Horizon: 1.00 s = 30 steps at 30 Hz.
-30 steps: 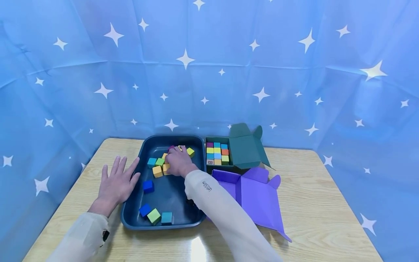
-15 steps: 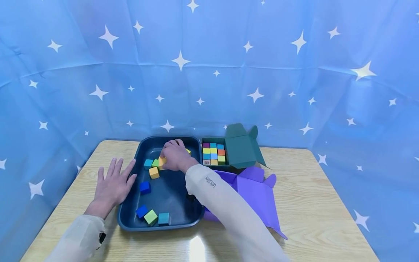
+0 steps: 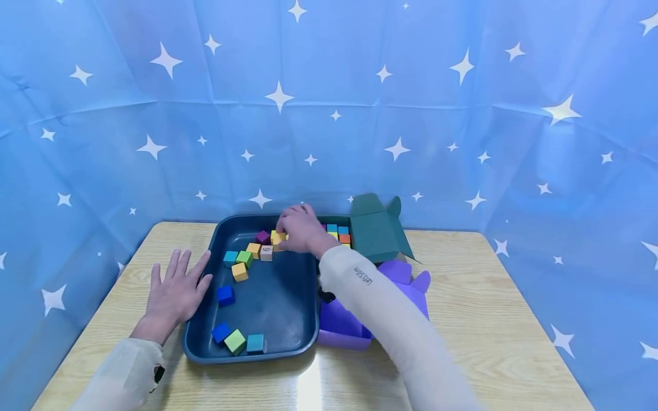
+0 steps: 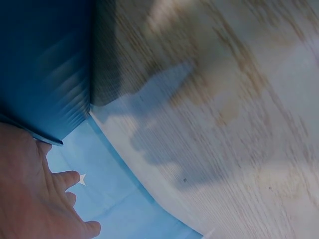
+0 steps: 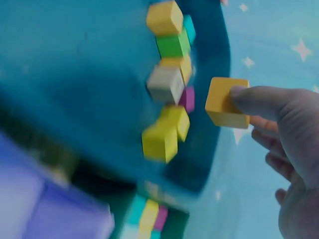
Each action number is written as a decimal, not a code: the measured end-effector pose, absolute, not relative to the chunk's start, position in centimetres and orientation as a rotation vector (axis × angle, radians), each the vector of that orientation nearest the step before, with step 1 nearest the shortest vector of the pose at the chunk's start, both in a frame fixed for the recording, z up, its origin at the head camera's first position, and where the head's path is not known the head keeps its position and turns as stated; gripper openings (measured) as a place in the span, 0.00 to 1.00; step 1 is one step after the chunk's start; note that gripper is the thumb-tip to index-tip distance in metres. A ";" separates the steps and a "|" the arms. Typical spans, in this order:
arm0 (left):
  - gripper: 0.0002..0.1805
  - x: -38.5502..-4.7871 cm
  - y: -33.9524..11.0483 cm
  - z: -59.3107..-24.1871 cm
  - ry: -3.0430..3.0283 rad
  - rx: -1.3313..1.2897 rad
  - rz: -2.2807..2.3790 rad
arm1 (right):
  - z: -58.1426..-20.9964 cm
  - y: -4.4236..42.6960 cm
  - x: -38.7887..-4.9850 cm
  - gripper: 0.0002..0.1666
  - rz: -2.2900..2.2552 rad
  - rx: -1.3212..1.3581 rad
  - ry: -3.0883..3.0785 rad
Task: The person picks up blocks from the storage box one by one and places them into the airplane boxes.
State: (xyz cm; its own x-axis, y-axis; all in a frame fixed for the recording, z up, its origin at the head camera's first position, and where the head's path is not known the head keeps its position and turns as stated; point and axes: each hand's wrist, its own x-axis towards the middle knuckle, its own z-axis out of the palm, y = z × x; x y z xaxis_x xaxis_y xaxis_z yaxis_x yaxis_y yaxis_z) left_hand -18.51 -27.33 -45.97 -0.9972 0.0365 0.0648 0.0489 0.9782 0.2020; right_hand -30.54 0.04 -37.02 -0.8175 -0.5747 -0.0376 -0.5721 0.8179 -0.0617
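The right hand [image 3: 303,229] pinches an orange cube [image 5: 227,102] between thumb and fingers, above the back right part of the dark blue tray [image 3: 277,302]. Below it in the right wrist view lie yellow cubes [image 5: 160,142], a pale wooden cube [image 5: 163,83], a green cube [image 5: 172,46] and a purple cube [image 5: 187,99]. With fingers spread, the left hand [image 3: 175,291] rests at the tray's left rim; the left wrist view shows this hand [image 4: 35,194] against the rim's edge.
Right of the tray, a green box [image 3: 377,231] holds several coloured cubes, partly hidden by the right arm. An open purple box [image 3: 344,339] stands in front of it. Blue cubes [image 3: 226,295], a light green cube [image 3: 235,342] and a teal cube [image 3: 255,343] lie in the tray.
The right hand has lifted the orange cube from the cluster and moved right, uncovering the pale wooden and purple cubes. The left hand stays at the rim; the head view has shifted slightly.
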 end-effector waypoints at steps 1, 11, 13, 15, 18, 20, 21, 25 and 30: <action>0.34 -18.5 -27.3 -46.0 -3.063 -0.066 -0.314 | -36.8 0.8 -30.9 0.18 -0.082 -0.913 2.945; 0.34 -18.6 -27.4 -46.1 -3.061 -0.060 -0.337 | -35.4 8.3 -33.2 0.17 -0.183 -0.722 2.946; 0.34 -18.6 -27.5 -46.2 -3.056 -0.061 -0.338 | -35.4 9.5 -33.3 0.17 -0.179 -0.694 2.957; 0.34 -18.6 -27.5 -46.2 -3.054 -0.063 -0.343 | -35.5 10.6 -33.4 0.17 -0.176 -0.671 2.963; 0.34 -18.6 -27.4 -46.1 -3.059 -0.061 -0.347 | -35.8 11.9 -33.5 0.17 -0.152 -0.642 2.959; 0.34 -18.6 -27.4 -46.1 -3.065 -0.061 -0.350 | -36.2 12.5 -33.5 0.17 -0.136 -0.624 2.937; 0.34 -18.6 -27.4 -46.0 -3.068 -0.061 -0.350 | -36.4 12.9 -33.4 0.17 -0.133 -0.618 2.924; 0.34 -18.5 -27.4 -45.9 -3.074 -0.063 -0.336 | -37.4 13.8 -33.2 0.17 -0.137 -0.610 2.854; 0.34 -18.5 -27.2 -45.8 -3.073 -0.065 -0.320 | -38.6 14.1 -32.7 0.17 -0.120 -0.612 2.815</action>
